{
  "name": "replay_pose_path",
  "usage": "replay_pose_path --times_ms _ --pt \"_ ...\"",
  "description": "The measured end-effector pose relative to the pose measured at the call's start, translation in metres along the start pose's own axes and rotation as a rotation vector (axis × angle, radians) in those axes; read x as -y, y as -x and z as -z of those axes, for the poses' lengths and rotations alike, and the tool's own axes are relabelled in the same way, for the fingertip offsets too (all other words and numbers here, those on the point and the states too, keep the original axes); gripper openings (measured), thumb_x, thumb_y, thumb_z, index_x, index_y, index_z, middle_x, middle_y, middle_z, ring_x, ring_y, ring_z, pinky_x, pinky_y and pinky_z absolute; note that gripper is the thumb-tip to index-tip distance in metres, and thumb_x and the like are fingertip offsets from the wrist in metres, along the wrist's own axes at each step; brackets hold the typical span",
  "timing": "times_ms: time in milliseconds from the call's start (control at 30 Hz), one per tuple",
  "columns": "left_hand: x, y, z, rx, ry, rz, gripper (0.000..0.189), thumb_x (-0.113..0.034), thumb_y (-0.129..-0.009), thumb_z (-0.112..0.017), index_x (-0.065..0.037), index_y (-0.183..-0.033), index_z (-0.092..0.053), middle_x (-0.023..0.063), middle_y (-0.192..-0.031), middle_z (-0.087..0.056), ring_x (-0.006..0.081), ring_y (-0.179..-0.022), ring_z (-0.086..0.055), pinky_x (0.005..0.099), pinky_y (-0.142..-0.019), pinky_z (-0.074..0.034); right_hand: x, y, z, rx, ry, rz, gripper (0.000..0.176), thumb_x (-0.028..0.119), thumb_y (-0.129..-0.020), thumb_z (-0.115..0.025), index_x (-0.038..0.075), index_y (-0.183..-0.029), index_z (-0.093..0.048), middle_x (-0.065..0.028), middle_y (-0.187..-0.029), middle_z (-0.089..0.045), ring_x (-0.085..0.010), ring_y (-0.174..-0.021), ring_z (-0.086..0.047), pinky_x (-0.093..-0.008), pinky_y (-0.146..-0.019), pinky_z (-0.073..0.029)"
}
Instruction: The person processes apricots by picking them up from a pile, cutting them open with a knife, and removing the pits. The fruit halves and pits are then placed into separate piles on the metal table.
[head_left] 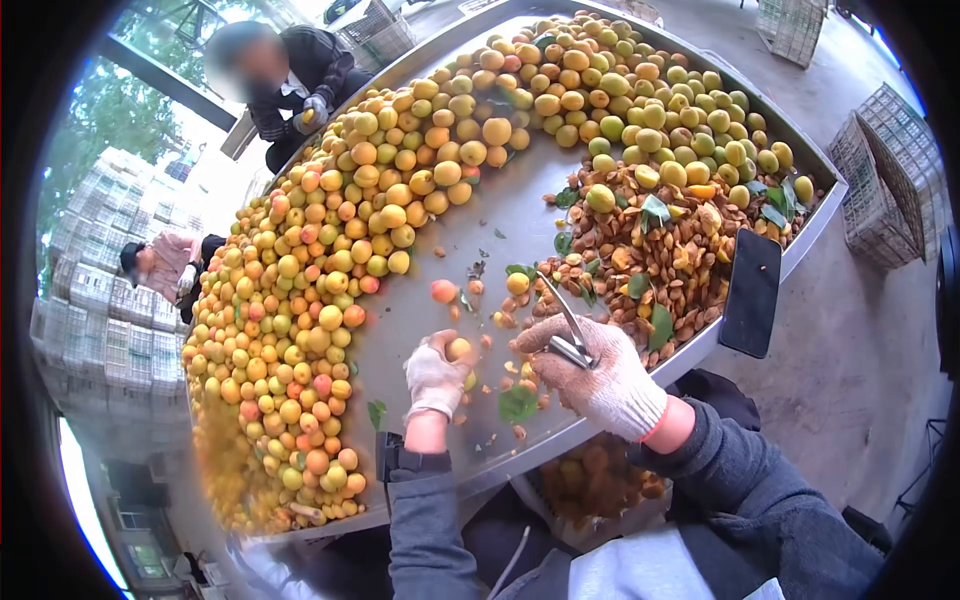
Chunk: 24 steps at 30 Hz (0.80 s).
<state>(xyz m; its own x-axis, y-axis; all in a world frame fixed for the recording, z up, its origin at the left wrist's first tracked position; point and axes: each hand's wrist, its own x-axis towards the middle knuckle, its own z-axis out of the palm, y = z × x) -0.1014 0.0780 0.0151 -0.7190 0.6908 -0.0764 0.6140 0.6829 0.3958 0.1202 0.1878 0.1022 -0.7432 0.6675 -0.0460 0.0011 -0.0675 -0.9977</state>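
Observation:
My left hand (436,378), in a white glove, is closed around a yellow apricot (458,349) over the metal table (395,330). To its right, my gloved right hand (590,375) grips a small knife (566,310) whose curved blade points up and away from me. Near the blade lies another yellow apricot (517,283), and a reddish one (444,291) sits farther left. A green leaf (518,403) and small scraps lie between my hands. Beyond my right hand spreads a heap of brown pits (680,265).
Whole apricots (330,318) cover the table's left and far sides. A black phone (751,293) sits at the right edge. Under the near edge is a container of fruit (590,480). One person (300,80) works across the table; another (170,262) is farther left. Crates (875,185) stand right.

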Motion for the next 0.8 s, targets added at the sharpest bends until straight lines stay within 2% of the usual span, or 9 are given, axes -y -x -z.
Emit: replay_pose_path --times_ms 67,100,133,167,233,367,567,733,800 --pt "-0.007 0.020 0.015 0.002 -0.081 -0.075 0.042 -0.021 -0.077 -0.074 -0.008 -0.115 -0.062 0.0122 -0.109 -0.065 0.0212 -0.100 -0.063 0.0341 -0.088 -0.050 0.000 0.006 0.000 -0.005 -0.060 -0.028 0.019 0.007 -0.085 -0.061 0.009 -0.103 -0.067 0.0046 -0.066 -0.057 -0.0024 -0.054 -0.049 -0.0206 -0.049 -0.040" --pt "-0.008 0.036 0.020 0.025 0.625 0.021 0.044 -0.018 -0.082 -0.070 -0.007 -0.123 -0.056 0.0129 -0.113 -0.062 0.0223 -0.103 -0.061 0.0353 -0.092 -0.049 -0.003 0.015 0.001 0.034 0.027 -0.030 0.022 0.008 -0.081 -0.063 0.005 -0.103 -0.065 -0.0111 -0.092 -0.066 -0.0160 -0.082 -0.063 -0.0292 -0.076 -0.050" --pt "-0.008 0.049 0.026 0.047 1.330 0.122 0.047 -0.015 -0.087 -0.066 -0.006 -0.130 -0.050 0.0136 -0.117 -0.060 0.0234 -0.106 -0.060 0.0366 -0.096 -0.048 -0.005 0.020 0.001 0.038 0.024 -0.030 0.022 0.008 -0.081 -0.063 0.005 -0.103 -0.065 -0.0111 -0.092 -0.066 -0.0160 -0.082 -0.063 -0.0292 -0.076 -0.050" --pt "-0.013 0.064 0.033 0.040 1.325 0.125 0.047 -0.015 -0.087 -0.066 -0.006 -0.130 -0.050 0.0136 -0.117 -0.060 0.0234 -0.106 -0.060 0.0366 -0.096 -0.048 -0.006 0.024 0.000 0.092 0.071 -0.015 0.021 0.008 -0.081 -0.063 0.005 -0.102 -0.066 -0.0115 -0.092 -0.066 -0.0166 -0.081 -0.064 -0.0293 -0.075 -0.050" --pt "-0.030 0.094 0.041 0.226 1.934 -0.027 0.052 -0.012 -0.091 -0.062 -0.003 -0.137 -0.040 0.0144 -0.120 -0.058 0.0261 -0.107 -0.060 0.0409 -0.101 -0.046 -0.013 0.032 -0.007 0.153 0.134 0.045 0.019 0.010 -0.082 -0.062 0.004 -0.099 -0.066 -0.0115 -0.087 -0.067 -0.0193 -0.078 -0.066 -0.0314 -0.072 -0.052" --pt "-0.038 0.123 0.030 0.198 2.107 -0.008 0.052 -0.014 -0.087 -0.067 -0.003 -0.133 -0.046 0.0125 -0.117 -0.059 0.0255 -0.107 -0.060 0.0410 -0.099 -0.048 -0.034 0.035 -0.020 0.224 0.322 0.244 0.017 0.009 -0.080 -0.061 0.005 -0.095 -0.066 -0.0158 -0.080 -0.066 -0.0300 -0.076 -0.066 -0.0368 -0.070 -0.052" --pt "-0.039 0.131 0.020 0.129 1.981 -0.045 0.051 -0.016 -0.080 -0.076 -0.002 -0.124 -0.055 0.0100 -0.105 -0.065 0.0234 -0.097 -0.064 0.0374 -0.093 -0.051 -0.038 0.043 -0.040 0.354 0.378 0.208 0.018 0.015 -0.083 -0.062 0.005 -0.098 -0.064 -0.0170 -0.084 -0.065 -0.0325 -0.079 -0.066 -0.0377 -0.070 -0.052" --pt "-0.029 0.131 0.020 0.086 1.892 -0.006 0.052 -0.014 -0.078 -0.077 -0.001 -0.124 -0.056 0.0117 -0.108 -0.065 0.0237 -0.093 -0.066 0.0360 -0.089 -0.053 -0.035 0.042 -0.048 0.354 0.441 0.180 0.022 0.016 -0.083 -0.063 0.006 -0.102 -0.064 -0.0179 -0.088 -0.066 -0.0335 -0.081 -0.066 -0.0385 -0.070 -0.052" --pt "-0.027 0.133 0.019 0.064 1.862 -0.010 0.053 -0.014 -0.078 -0.078 0.000 -0.124 -0.056 0.0122 -0.109 -0.065 0.0238 -0.094 -0.066 0.0358 -0.088 -0.053 -0.035 0.040 -0.047 0.412 0.569 0.097 0.034 0.017 -0.083 -0.064 0.008 -0.116 -0.062 -0.0191 -0.091 -0.066 -0.0341 -0.082 -0.066 -0.0401 -0.071 -0.052"
